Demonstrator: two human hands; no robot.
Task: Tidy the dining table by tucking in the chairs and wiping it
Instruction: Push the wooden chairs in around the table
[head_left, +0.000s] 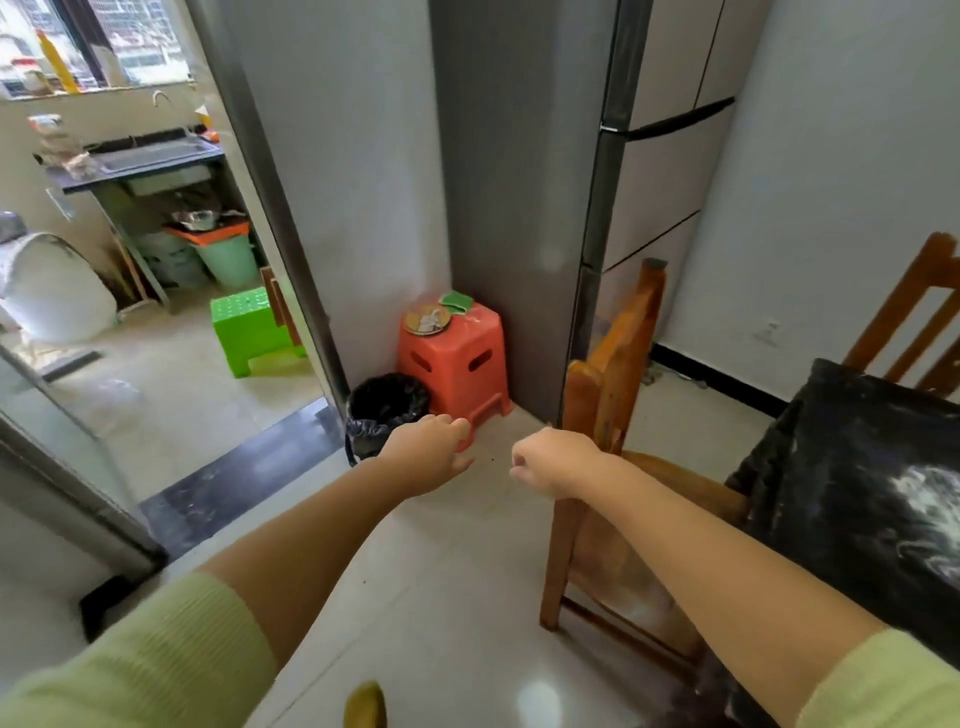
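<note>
My chair stands to my right, its seat against the table. A second chair stands behind the table. Ahead in the corner: stool, bin just left of it, fridge to its right.

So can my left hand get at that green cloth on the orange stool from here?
Probably yes. The left hand hangs open over bare floor, with only the bin beside its path. The green cloth lies uncovered on the orange stool, though a step forward seems needed.
</note>
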